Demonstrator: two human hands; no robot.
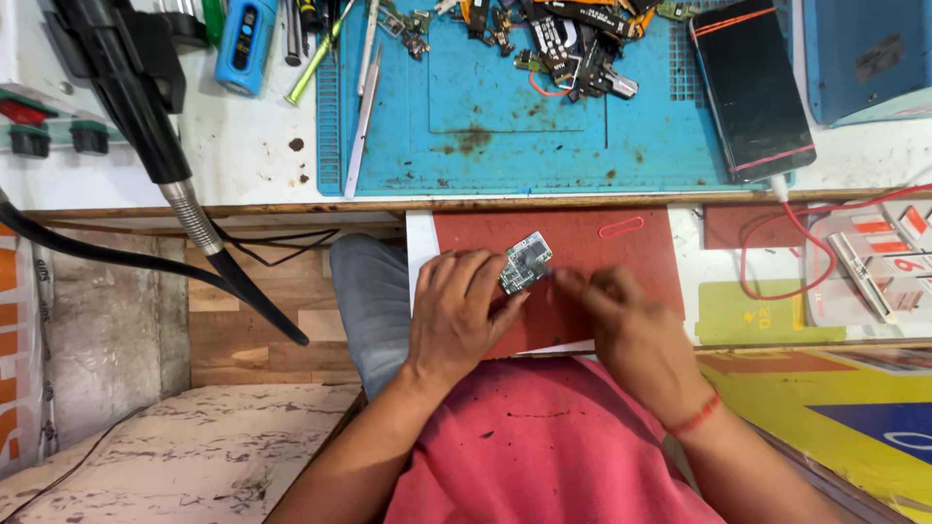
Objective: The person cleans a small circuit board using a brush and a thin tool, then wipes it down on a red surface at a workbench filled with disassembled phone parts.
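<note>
Beyond both hands, across the far side of the bench, lies a big blue work mat, stained and strewn at its far edge with a heap of small phone parts. A dark phone rests on the mat's corner, well beyond the right hand, with a red wire looping down from its near end. Directly under the hands sits a red pad on a white sheet. Far beyond the left hand and to its left, a black hot-air nozzle with a metal tip slants over the bench.

The left hand curls over the pad, its thumb and fingers pinching a small green circuit board by its near edge, so the board stands tilted just above the pad, between the two hands. The right hand is blurred; its fingers are drawn together and reach toward the board's right side, but whether they touch it cannot be told. A red thread circles that wrist. A red paper clip lies on the pad just beyond the right hand.
</note>
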